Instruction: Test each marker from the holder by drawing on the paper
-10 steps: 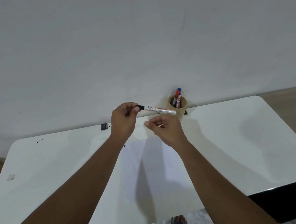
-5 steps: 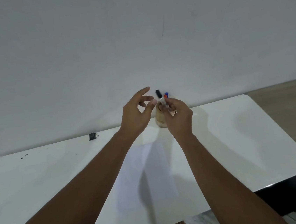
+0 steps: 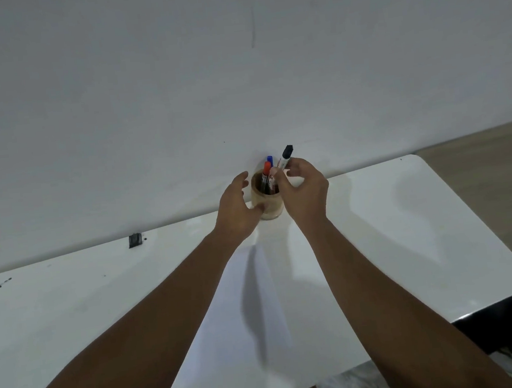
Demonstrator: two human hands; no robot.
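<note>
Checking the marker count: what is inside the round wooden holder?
A red-capped marker and a blue-capped marker stand in the round wooden holder. The right hand covers part of its opening, and the holder's bottom is hidden.

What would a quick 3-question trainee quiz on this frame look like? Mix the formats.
1. True or false: the black-capped marker lies flat on the paper.
2. Which hand grips that marker? A) left hand B) right hand
3. Fill in: the holder also contains a red-capped marker and a ____-capped marker.

Key: 1 false, it is held tilted over the holder; 2 B; 3 blue.
</note>
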